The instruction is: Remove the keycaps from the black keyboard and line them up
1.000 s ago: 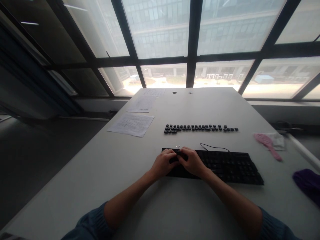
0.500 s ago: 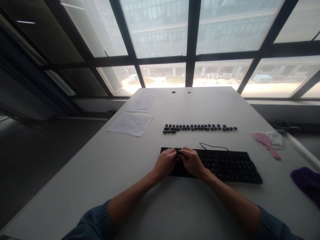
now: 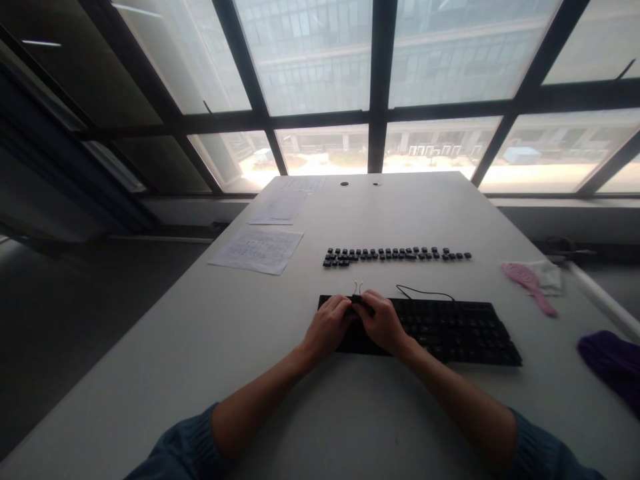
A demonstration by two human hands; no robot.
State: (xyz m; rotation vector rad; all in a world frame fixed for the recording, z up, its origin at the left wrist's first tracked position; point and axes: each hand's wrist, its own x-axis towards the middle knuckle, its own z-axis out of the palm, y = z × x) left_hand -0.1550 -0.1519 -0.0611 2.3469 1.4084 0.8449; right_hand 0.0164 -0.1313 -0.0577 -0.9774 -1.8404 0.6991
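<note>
Both my hands meet over the left part of a black keyboard (image 3: pixel 457 327), fingers bent and close together. Between the fingertips is a small wire keycap puller (image 3: pixel 357 297), its dark body partly hidden and two thin silver prongs pointing up and away from me. My left hand (image 3: pixel 327 325) is closed on its left side, and my right hand (image 3: pixel 383 323) is closed on its right side. Beyond the keyboard, several black keycaps (image 3: pixel 395 254) lie in rows on the white table. My hands cover some of the keyboard's left half.
A black cable (image 3: pixel 425 292) loops behind the keyboard. Written paper sheets (image 3: pixel 257 250) lie at the left edge. To the right are a pink hairbrush (image 3: pixel 530 280), a whitish packet (image 3: pixel 550 278) and a purple cloth (image 3: pixel 610 363). Windows stand past the table's (image 3: pixel 400 213) far end.
The puller's silver prongs now stand taller above my fingertips. My hands stay together over the keyboard, and the whole view has shifted slightly.
</note>
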